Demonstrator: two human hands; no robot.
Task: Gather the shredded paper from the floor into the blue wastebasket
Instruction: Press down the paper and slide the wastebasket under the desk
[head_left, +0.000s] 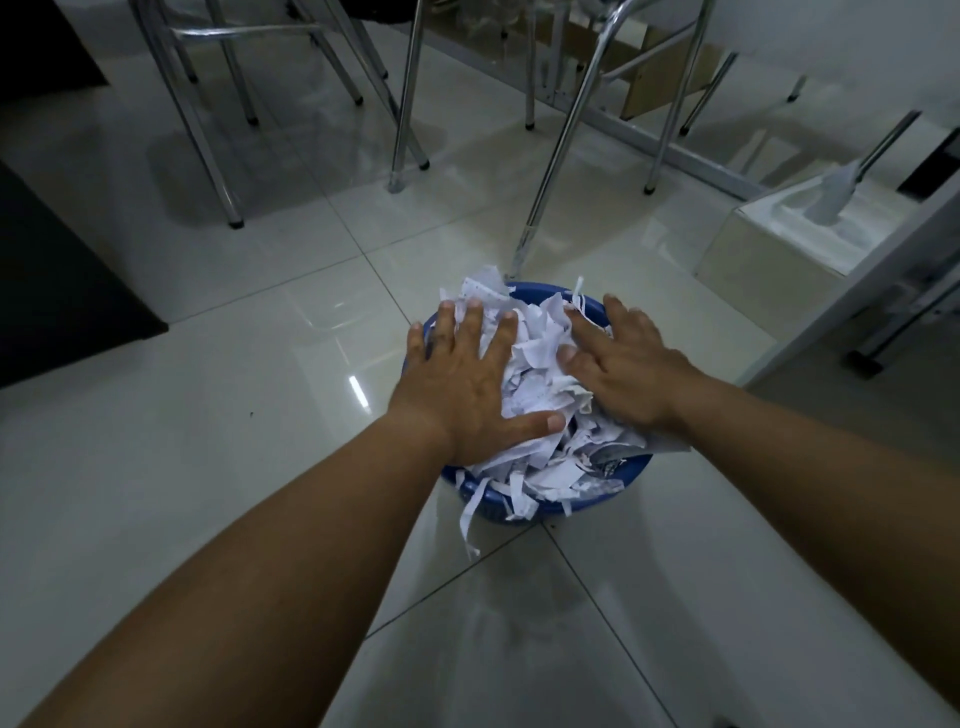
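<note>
The blue wastebasket (493, 506) stood in the middle of the shiny floor (208, 415). The shredded paper (540, 364) was piled high in it, and some strips hung over its near rim. The left hand (462, 379) and the right hand (623, 364) lay flat on the pile, fingers straight and spread wide. Chair legs (208, 130) stood toward the floor's far edge.

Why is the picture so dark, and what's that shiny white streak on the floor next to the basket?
Head view: the room is dim and the left side darkest; the streak is light glaring off the glossy floor tiles, just left of the blue wastebasket; the wide lens stretches whatever is near the bottom edge.
</note>
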